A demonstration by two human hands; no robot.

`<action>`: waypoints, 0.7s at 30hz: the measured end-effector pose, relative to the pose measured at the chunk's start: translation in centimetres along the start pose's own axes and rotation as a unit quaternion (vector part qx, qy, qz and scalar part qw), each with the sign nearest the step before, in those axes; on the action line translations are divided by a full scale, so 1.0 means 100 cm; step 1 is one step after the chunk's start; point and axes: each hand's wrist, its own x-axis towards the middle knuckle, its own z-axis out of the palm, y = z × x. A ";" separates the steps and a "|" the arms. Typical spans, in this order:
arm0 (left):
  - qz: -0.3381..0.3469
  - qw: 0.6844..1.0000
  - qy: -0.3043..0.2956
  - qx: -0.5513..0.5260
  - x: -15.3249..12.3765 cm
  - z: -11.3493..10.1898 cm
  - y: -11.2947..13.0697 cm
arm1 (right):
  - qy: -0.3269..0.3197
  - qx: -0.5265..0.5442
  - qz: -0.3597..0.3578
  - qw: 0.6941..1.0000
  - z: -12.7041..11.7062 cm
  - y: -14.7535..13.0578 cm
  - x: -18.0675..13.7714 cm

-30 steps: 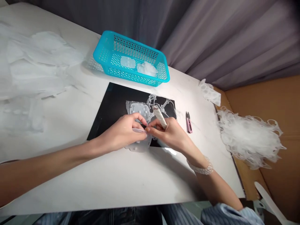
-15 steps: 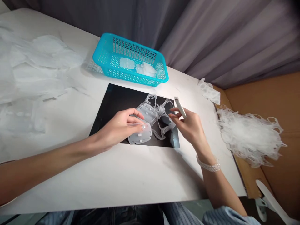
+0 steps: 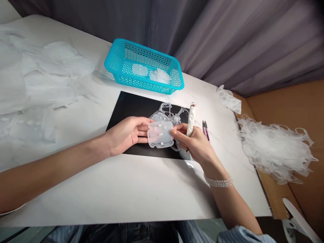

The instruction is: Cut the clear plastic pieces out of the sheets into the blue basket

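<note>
A translucent, rounded-square moulded sheet (image 3: pixel 160 135) with small white studs is held up over the black mat (image 3: pixel 131 104). My left hand (image 3: pixel 130 135) supports its left edge, fingers stretched out and partly seen through it. At the right edge, my right hand (image 3: pixel 196 141) pinches it between thumb and finger. That same hand also keeps a slim tool with a white-wrapped handle (image 3: pixel 191 118), its lower end hidden. Behind lies another studded sheet (image 3: pixel 159 117) with curly clear trimmings (image 3: pixel 174 118) on the mat.
A blue perforated basket (image 3: pixel 144 86) with several translucent pieces stands at the back. Small thread snips (image 3: pixel 206 130) lie right of my hand. Curly clear scraps (image 3: pixel 275 148) are heaped at the table's right edge. Large translucent sheets (image 3: pixel 45 71) spread across the left.
The studded sheet has been raised from the mat, and my right hand has moved left onto its edge. The wrapped tool is more upright. Snips now show beside my right hand.
</note>
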 end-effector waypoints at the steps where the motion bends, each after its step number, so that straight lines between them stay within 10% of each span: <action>1: -0.014 1.000 -0.009 -0.003 0.001 -0.001 0.000 | 0.006 0.017 0.005 1.000 0.000 0.001 0.000; 21: -0.044 0.998 -0.016 0.041 0.001 -0.001 -0.004 | 0.003 0.026 0.039 0.999 0.009 0.000 -0.003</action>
